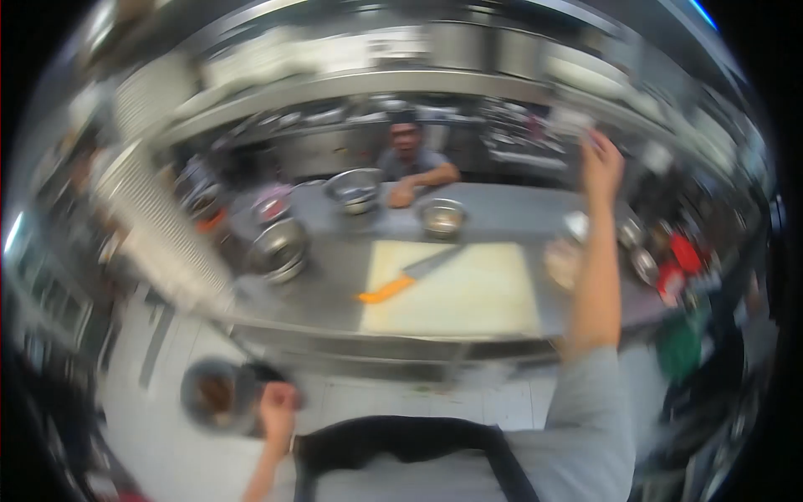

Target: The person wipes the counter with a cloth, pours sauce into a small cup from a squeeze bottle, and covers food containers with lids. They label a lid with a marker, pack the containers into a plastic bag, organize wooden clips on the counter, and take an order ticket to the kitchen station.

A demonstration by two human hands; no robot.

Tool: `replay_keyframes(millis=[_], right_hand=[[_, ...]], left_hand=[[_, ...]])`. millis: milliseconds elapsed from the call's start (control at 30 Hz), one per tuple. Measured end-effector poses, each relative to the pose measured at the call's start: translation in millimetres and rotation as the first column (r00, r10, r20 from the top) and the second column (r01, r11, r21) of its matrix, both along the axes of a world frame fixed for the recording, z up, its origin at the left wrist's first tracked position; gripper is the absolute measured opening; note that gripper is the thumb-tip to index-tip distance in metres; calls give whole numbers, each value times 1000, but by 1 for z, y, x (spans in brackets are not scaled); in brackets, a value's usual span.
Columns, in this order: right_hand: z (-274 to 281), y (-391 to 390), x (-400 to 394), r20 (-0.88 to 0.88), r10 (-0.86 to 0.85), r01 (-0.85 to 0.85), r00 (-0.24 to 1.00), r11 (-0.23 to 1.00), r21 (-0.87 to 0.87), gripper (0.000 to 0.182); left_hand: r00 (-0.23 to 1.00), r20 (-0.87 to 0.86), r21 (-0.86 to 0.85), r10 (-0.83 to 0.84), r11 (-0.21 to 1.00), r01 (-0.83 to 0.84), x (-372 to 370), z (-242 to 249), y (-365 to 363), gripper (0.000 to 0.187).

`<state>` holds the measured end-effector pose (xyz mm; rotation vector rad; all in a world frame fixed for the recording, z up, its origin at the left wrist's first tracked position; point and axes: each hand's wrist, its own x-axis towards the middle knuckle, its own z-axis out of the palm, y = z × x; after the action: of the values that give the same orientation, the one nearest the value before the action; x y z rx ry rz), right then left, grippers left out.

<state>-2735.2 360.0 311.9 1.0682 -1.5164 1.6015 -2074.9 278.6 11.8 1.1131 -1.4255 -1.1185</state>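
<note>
My right hand (pixel 602 163) is raised high at the right, above the far side of the steel table. Its fingers are pinched together beside a blurred whitish shape; what they hold, I cannot make out. Low at the left, my left hand (pixel 278 407) hangs off the table with curled fingers, next to a grey bin (pixel 213 395) on the floor. Blur hides whether anything is in it. A knife (pixel 386 290) with an orange handle lies diagonally on the white cutting board (pixel 468 301), touched by neither hand.
Metal bowls (pixel 442 219) stand behind and left of the board on the steel table (pixel 335 293). Across it, a person (pixel 418 163) leans on the far edge. A tall stack of pale containers (pixel 159 217) tilts at the left. Red items (pixel 682 255) lie at the right end.
</note>
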Motion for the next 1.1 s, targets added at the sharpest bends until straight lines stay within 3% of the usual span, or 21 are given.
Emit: replay_keyframes(millis=[33, 67, 100, 133, 167, 200, 233, 267, 300, 333, 367, 400, 433, 567, 600, 800, 833, 900, 967, 1067, 1100], right_hand=[[-20, -1, 25, 81, 183, -179, 980, 982, -59, 23], [-51, -1, 53, 99, 50, -48, 994, 999, -25, 23], [-94, 4, 81, 177, 193, -196, 965, 981, -4, 24], [-159, -1, 82, 370, 236, -235, 899, 971, -49, 22], [-210, 4, 107, 342, 104, -150, 934, 982, 110, 21], [-227, 19, 180, 439, 278, -361, 854, 925, 117, 16], [-289, 22, 203, 492, 342, -449, 800, 886, 115, 17], [-339, 24, 249, 681, 516, -639, 520, 764, -91, 16], [-370, 28, 296, 784, 569, -808, 246, 567, -158, 15], [-388, 28, 352, 914, 394, -833, -99, 469, -293, 18], [-384, 21, 400, 979, 90, -934, -180, 297, -199, 19], [-378, 13, 445, 980, 44, -981, -192, -22, -191, 20], [-326, 16, 507, 983, -47, -974, -179, -134, -184, 29], [-279, -15, 668, 642, -295, -540, -707, -361, -760, 32], [-270, -17, 704, 505, -383, -372, -773, -370, -851, 32], [-262, 10, 883, 617, -558, -268, -555, -582, -768, 40], [-262, 13, 901, 643, -570, -262, -512, -609, -749, 37], [-253, 18, 944, 845, -377, -255, -380, -835, -487, 36], [-234, 36, 986, 944, -153, -264, -292, -936, -233, 34], [-226, 37, 1045, 943, -302, -2, -139, -952, -306, 30], [-224, 38, 1061, 953, -220, 26, -209, -975, -220, 22]], left_hand=[[997, 72, 0, 34, 999, -34, 5, -17, -1, 7], [985, 167, -8, 36, 999, -36, 7, -19, 2, 7], [946, 316, -13, 69, 998, -68, 8, -12, 9, 8], [976, 217, 27, 19, 999, -26, 5, 6, 20, 9], [947, 320, -15, -14, 1000, 20, 10, 10, 25, 12], [963, 235, 146, -128, 985, 95, 12, 23, 31, 16], [974, 95, 112, -207, 974, 196, 16, 32, 38, 20], [956, 84, 100, -280, 957, 271, 23, 51, 45, 25], [934, 11, 83, -357, 931, 355, 29, 55, 49, 28], [892, -58, 51, -448, 891, 451, 38, 55, 47, 31], [844, -91, 11, -529, 847, 532, 45, 64, 52, 33], [782, -114, -35, -613, 789, 614, 54, 74, 58, 35], [669, -237, -53, -705, 697, 715, 66, 79, 62, 36], [295, -554, -176, -778, 456, 872, 132, 90, 89, 40], [324, -542, -182, -775, 485, 855, 159, 98, 99, 41], [466, -599, -206, -651, 687, 697, 309, 96, 158, 47], [538, -592, -152, -600, 739, 656, 330, 97, 167, 65], [561, -590, -201, -580, 779, 594, 365, 104, 182, 65], [596, -595, -199, -539, 818, 540, 397, 102, 192, 60], [759, -475, -186, -445, 894, 408, 445, 104, 206, 56], [787, -477, -205, -391, 920, 333, 459, 103, 213, 55]])
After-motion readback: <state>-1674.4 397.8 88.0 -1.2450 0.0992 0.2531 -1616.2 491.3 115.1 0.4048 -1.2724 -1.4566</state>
